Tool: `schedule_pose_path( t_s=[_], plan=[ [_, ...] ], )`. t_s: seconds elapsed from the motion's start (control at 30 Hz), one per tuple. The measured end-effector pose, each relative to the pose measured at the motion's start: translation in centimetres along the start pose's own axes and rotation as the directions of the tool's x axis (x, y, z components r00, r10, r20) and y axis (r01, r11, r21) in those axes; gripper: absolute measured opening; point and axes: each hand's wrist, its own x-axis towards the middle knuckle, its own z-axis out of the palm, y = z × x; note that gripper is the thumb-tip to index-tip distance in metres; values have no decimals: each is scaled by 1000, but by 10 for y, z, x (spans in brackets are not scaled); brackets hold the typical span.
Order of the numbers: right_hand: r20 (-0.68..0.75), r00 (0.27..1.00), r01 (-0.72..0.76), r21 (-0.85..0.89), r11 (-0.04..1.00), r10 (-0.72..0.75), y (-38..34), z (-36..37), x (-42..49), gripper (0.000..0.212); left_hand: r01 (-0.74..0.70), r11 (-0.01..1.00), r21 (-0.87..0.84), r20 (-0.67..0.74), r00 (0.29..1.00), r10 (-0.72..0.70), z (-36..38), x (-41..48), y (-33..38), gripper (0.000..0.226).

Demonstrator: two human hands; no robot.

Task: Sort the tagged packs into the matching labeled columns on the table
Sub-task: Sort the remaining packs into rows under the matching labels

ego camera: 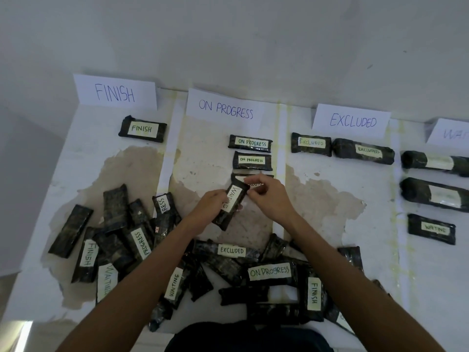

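Mid-sort, with one pack up for reading and placing. Grips the WAITING pack (232, 204) in the left hand (209, 208), fingers curled round its lower half, tilted, above the column under the ON PROGRESS sign (225, 111). Pinches its upper end, by the look of it, with the curled fingers of the right hand (270, 196). Reads "WAITING" on the tag (wrong column below, then). Calls next, most likely, for a carry rightward past the EXCLUDED sign (352, 120) to the far-right column, under the cut-off sign (454, 133) showing only "WA", near the sorted pack (431, 228) also tagged WAITING. Legible elsewhere: FINISH sign (115, 92); in the unsorted heap (223, 268) at the near edge, tags FINISH, WAITING, EXCLUDED, ON PROGRESS.
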Motion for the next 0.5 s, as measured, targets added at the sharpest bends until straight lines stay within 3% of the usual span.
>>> schedule_pose_path(
  t_s=[0.2, 0.3, 0.4, 0.5],
  plan=[
    [-21, 999, -38, -9, 999, 38, -7, 3, -8, 33, 39, 999, -24, -65, 997, -41, -1, -2, 2, 29],
    [3, 999, -39, -54, 998, 40, -15, 6, -14, 40, 0, 985, -170, -140, 990, -24, 0, -1, 5, 41],
    [43, 999, 31, -235, 971, -21, -19, 11, -22, 59, -64, 951, -304, -182, 983, 8, 5, -4, 10, 63],
    [14, 993, 115, -411, 904, -120, -19, 13, -33, 66, -120, 943, -311, -181, 981, 66, 15, -8, 14, 70]
  ],
)
